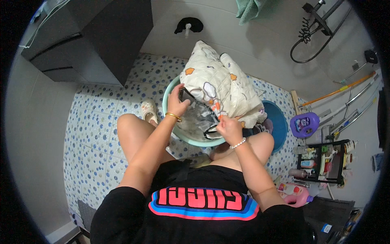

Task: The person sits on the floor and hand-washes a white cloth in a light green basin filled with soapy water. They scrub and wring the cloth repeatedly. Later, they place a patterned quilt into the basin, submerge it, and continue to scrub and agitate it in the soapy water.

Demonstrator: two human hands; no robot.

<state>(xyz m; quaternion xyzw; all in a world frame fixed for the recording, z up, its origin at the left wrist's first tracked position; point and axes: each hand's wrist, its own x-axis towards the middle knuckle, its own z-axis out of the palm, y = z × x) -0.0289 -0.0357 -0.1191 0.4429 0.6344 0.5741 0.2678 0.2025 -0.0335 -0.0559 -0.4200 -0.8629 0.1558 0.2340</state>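
Observation:
A pale green wash basin (167, 94) sits on the tiled floor between my knees, with water and wet cloth in it. A cream quilted garment (219, 81) with orange and grey cartoon prints is piled over the basin's far side. My left hand (177, 104), with a gold bangle on the wrist, grips the garment's dark-trimmed edge at the basin's left. My right hand (229, 127), wearing a pearl bracelet, grips the dark trim of the garment at the basin's near right rim.
A blue basin (280, 122) stands right of the green one. A purple detergent jug (304, 124), a pink bottle (295, 194) and a black rack of bottles (323, 160) are at the right. A dark cabinet (93, 36) is at the upper left, a slipper (148, 110) by my left knee.

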